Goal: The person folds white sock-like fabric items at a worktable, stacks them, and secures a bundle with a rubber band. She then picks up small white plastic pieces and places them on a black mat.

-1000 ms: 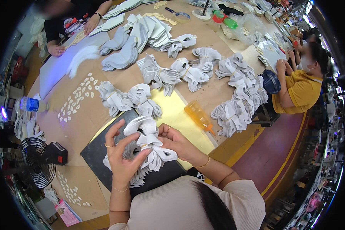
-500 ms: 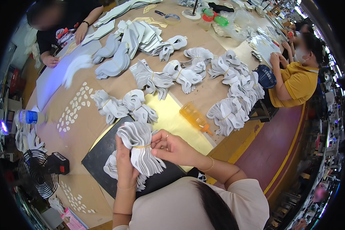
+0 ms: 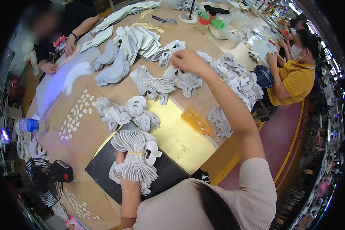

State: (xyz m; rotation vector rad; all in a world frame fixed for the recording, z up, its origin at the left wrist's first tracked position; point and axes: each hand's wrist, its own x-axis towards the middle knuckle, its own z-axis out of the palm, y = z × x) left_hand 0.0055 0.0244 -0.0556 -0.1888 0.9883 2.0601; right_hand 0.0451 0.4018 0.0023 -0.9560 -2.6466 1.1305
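Observation:
My left hand (image 3: 120,157) holds a bundle of grey-white cut pieces (image 3: 140,170) that look like shoe uppers, tied round the middle with a rubber band. Most of its fingers are hidden behind the bundle. Another bundle (image 3: 114,172) lies partly under it on a black board (image 3: 170,172). Stretched far forward, my right hand (image 3: 189,62) has its fingers bent together over a banded bundle (image 3: 184,81) on the table. What those fingertips pinch, if anything, is too small to make out.
An orange bottle (image 3: 195,119) lies on a yellow sheet (image 3: 172,130). More bundles (image 3: 153,85) cover the table's middle and right. Small white pieces (image 3: 78,109) are spread at left, near a black fan (image 3: 44,180). Co-workers sit at far left and right, one in a yellow shirt (image 3: 299,80).
My right hand has left the held bundle and reached forward to the bundles across the table. The held bundle has come down slightly and turned, its rubber band facing up.

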